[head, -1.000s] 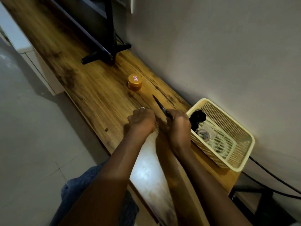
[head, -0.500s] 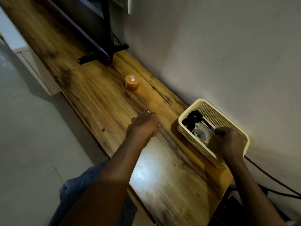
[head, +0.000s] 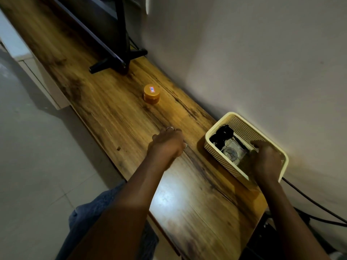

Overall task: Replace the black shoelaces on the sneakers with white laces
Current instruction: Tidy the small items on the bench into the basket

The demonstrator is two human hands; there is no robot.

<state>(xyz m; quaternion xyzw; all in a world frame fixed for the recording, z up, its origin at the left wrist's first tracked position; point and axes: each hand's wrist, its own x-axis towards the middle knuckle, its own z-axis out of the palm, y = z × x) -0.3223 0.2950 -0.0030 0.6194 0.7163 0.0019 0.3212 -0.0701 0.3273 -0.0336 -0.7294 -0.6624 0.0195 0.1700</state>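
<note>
Right hand now in the basket, no sneakers in view

The right hand (head: 266, 162) moved from the tabletop (head: 112, 113) middle into the basket (head: 212, 145) at right; its grip is hidden. Left hand (head: 168, 142) rests curled, holding unclear.

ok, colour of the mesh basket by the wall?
Pale cream-yellow basket, perforated mesh walls; clearest in the head view.

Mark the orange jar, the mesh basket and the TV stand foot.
orange jar (head: 151, 91), head view, flat lid top.
mesh basket (head: 217, 127), head view, bare cream rim at the left corner.
TV stand foot (head: 102, 66), head view, front black leg.
</note>
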